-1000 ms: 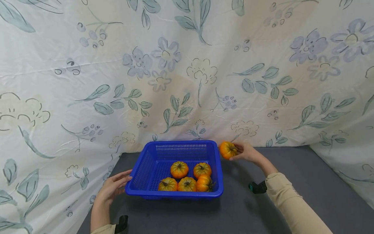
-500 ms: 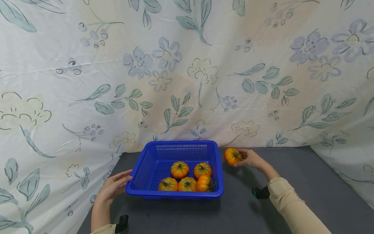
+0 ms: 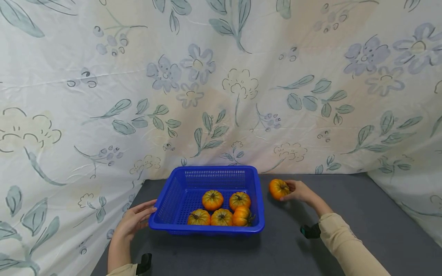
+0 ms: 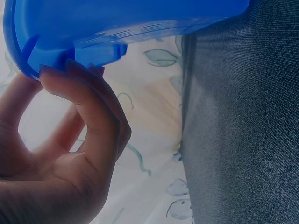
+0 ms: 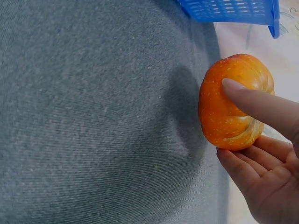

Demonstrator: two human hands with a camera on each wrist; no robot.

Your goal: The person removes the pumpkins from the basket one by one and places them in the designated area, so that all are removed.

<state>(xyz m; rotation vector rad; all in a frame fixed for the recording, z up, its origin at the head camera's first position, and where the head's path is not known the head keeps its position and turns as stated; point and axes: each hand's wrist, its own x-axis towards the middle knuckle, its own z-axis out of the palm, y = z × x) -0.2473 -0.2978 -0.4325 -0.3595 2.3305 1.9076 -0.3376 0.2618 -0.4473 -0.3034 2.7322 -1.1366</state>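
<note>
Right hand (image 3: 301, 191) pinches pumpkin (image 3: 277, 189) right of blue basket (image 3: 207, 229), its fingertips partly hidden; left hand (image 3: 130, 223) grips basket's left rim, one tip hidden.

A big white cloth (image 3: 262, 57) hangs like a wall at the far side and along the left and right. It has pale blue flowers (image 3: 164, 73) and green leaves (image 3: 124, 127) on it. The table top (image 3: 276, 253) is dark gray.
</note>
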